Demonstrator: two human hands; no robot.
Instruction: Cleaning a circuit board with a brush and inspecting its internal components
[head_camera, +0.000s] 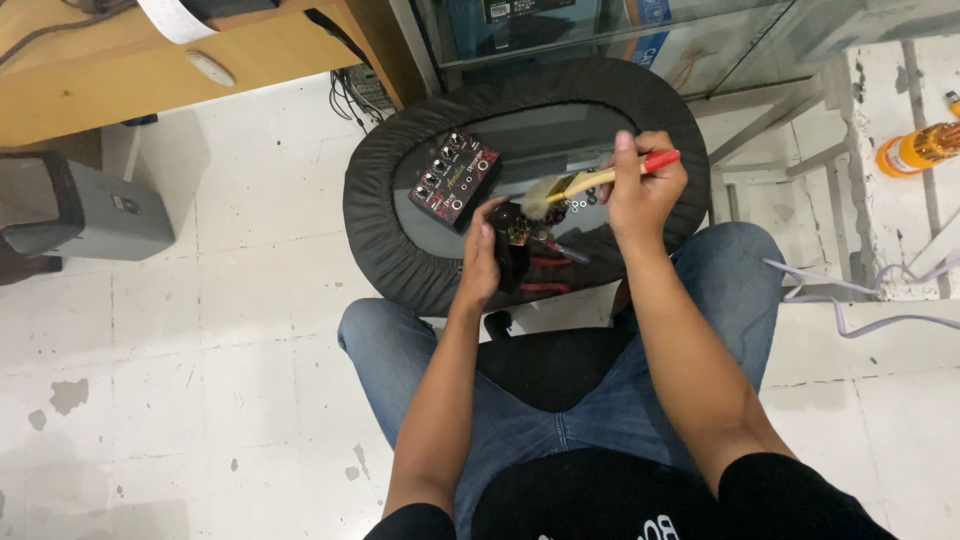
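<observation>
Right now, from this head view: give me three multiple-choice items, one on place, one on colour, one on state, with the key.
1. Where does the dark red knobbed box lie?
A. on the round black stool top
B. on the wooden desk
C. on the floor tiles

2. What colour is the end of the brush handle past the right hand?
A. blue
B. red
C. green

3. What is the left hand doing?
A. resting flat on a knee
B. hanging free
C. gripping a small dark part under the bristles

Key: 1 A, the box sits on the stool's dark top, left of the hands. 2 B, a red tip sticks out beyond the fingers. 3 C, the fingers close round the part while the bristles touch it.
</observation>
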